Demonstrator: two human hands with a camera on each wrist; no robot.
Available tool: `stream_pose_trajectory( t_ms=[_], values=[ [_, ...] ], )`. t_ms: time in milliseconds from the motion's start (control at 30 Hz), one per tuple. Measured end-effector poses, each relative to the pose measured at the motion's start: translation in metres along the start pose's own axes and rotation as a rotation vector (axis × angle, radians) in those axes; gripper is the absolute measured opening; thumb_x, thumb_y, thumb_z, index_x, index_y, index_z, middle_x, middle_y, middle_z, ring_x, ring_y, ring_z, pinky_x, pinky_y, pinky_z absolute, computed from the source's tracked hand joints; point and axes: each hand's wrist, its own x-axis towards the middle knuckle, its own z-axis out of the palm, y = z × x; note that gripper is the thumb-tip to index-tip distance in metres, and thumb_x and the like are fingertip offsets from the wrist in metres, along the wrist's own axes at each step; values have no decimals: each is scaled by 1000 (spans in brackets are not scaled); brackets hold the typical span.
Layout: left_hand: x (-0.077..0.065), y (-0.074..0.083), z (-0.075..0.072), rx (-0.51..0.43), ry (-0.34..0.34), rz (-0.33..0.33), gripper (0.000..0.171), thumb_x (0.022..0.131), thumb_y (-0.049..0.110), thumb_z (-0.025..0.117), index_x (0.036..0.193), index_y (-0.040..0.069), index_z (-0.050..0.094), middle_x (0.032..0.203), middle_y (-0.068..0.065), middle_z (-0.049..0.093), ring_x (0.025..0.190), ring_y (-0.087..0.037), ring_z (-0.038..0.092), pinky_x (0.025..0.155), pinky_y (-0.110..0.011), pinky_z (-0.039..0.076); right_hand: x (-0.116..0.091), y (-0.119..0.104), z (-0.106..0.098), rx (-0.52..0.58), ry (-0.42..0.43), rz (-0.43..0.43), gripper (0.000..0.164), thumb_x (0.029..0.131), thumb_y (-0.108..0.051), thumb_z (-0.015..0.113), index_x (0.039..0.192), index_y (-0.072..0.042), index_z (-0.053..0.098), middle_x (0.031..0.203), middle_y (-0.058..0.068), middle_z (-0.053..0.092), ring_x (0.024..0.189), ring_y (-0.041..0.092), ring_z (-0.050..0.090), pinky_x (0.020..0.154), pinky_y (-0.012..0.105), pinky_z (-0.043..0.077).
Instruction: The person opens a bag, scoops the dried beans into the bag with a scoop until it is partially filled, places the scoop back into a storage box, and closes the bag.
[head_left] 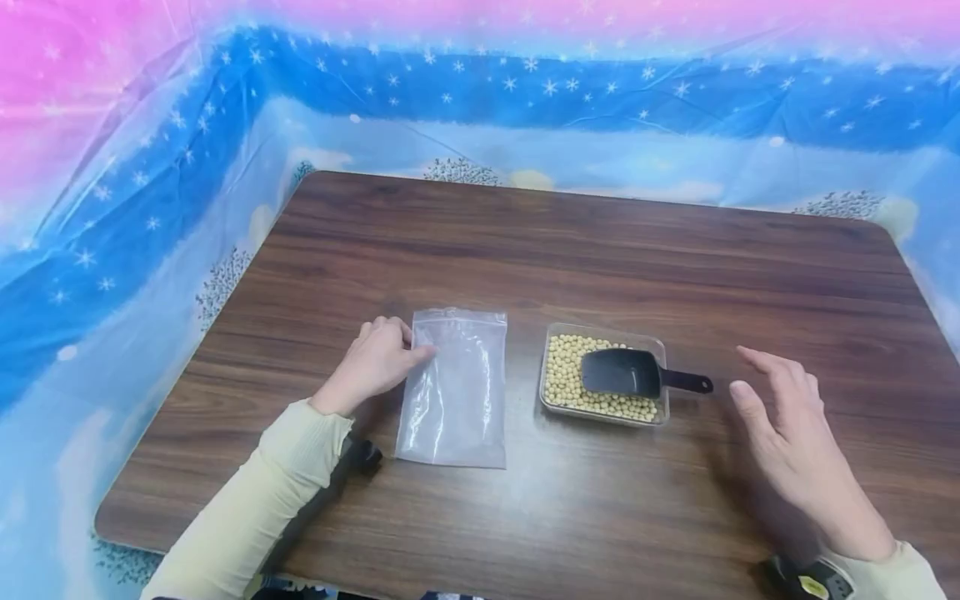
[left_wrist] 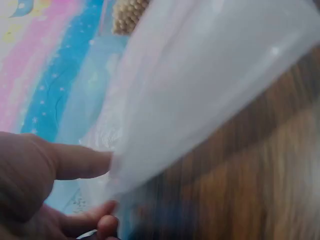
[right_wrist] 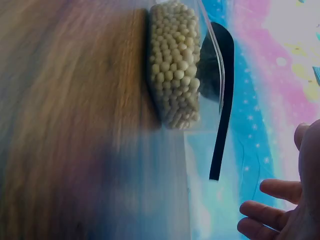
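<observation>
A clear zip-lock bag (head_left: 459, 400) lies on the table in the head view, with its zip end away from me. My left hand (head_left: 378, 358) pinches its upper left edge, thumb on top. In the left wrist view, the bag (left_wrist: 200, 95) passes between thumb and fingers, its edge raised off the table. To the right stands a clear plastic box (head_left: 603, 419) of pale yellow soybeans (head_left: 562, 375). A black scoop (head_left: 622, 372) rests on the beans, its handle over the box's right side. Near that handle, my right hand (head_left: 795, 442) hovers with fingers extended, touching nothing.
The brown wood-grain table (head_left: 570, 250) has rounded corners. A pink and blue snowflake-patterned cloth (head_left: 480, 92) hangs behind it and along the left side. Dark wrist devices show at both cuffs, the right one (head_left: 817, 579) near the table's front edge.
</observation>
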Motion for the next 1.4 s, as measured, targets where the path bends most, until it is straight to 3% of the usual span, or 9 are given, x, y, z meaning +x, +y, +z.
stream_pose_trajectory(
  t_ms=[233, 333, 433, 733, 1067, 1133, 1233, 1300, 1400],
  values=[
    [0, 11, -8, -476, 9, -19, 26, 90, 19, 69, 103, 3, 52, 92, -9, 63, 80, -18, 57, 69, -29, 48, 17, -21, 3, 3, 88, -87, 38, 97, -8, 56, 135, -2, 52, 131, 21, 49, 113, 35, 38, 91, 34, 26],
    [-5, 24, -20, -711, 17, 90, 26, 88, 10, 70, 107, 3, 54, 91, -7, 69, 79, -15, 61, 67, -25, 49, 31, -44, 3, 43, 151, -151, 35, 96, -7, 58, 131, -3, 57, 128, 16, 53, 113, 26, 40, 90, 22, 27],
    [-9, 41, -32, -794, -4, 255, 25, 87, 6, 71, 109, 3, 58, 94, -5, 72, 83, -15, 63, 69, -24, 49, 46, -75, 5, 109, 138, -220, 36, 95, -6, 59, 130, -5, 59, 127, 12, 55, 116, 22, 41, 96, 21, 30],
    [1, 86, -43, -649, -131, 635, 11, 92, 9, 67, 103, 12, 66, 102, -2, 67, 105, -17, 60, 91, -38, 49, 68, -150, 32, 240, -305, -60, 25, 100, -31, 55, 123, -21, 62, 86, -7, 61, 70, 11, 55, 58, 27, 47],
    [2, 90, -35, -489, -26, 823, 13, 93, 11, 66, 103, 19, 63, 110, 8, 63, 110, -14, 50, 98, -43, 38, 72, -155, 53, 149, -269, -23, 24, 93, -31, 67, 108, -16, 58, 67, -3, 47, 56, 12, 44, 53, 27, 40],
    [1, 94, -35, -404, 52, 886, 35, 90, 17, 71, 122, 16, 57, 127, 5, 57, 121, -15, 44, 104, -43, 33, 71, -155, 57, 180, -255, -9, 13, 94, -29, 66, 99, -18, 61, 67, -4, 49, 57, 12, 45, 51, 27, 40],
    [-5, 105, -34, -248, 150, 983, 99, 75, 37, 84, 150, 8, 26, 154, -3, 29, 140, -21, 26, 115, -46, 20, 70, -156, 63, 306, -222, 45, 8, 96, -25, 62, 95, -17, 61, 69, -3, 56, 60, 14, 52, 51, 27, 43],
    [-10, 114, -31, -132, 191, 1046, 136, 59, 51, 89, 154, 3, 4, 161, -10, 8, 146, -27, 10, 118, -50, 9, 70, -157, 65, 401, -183, 86, 9, 97, -22, 61, 97, -14, 60, 72, 0, 59, 62, 17, 56, 52, 26, 46],
    [-11, 125, -23, -46, 234, 1104, 155, 48, 64, 88, 152, -2, -5, 160, -17, -1, 147, -32, 4, 118, -52, 4, 69, -161, 67, 514, -138, 100, 9, 96, -16, 62, 98, -8, 59, 74, 3, 64, 61, 22, 60, 53, 29, 51]
  ],
)
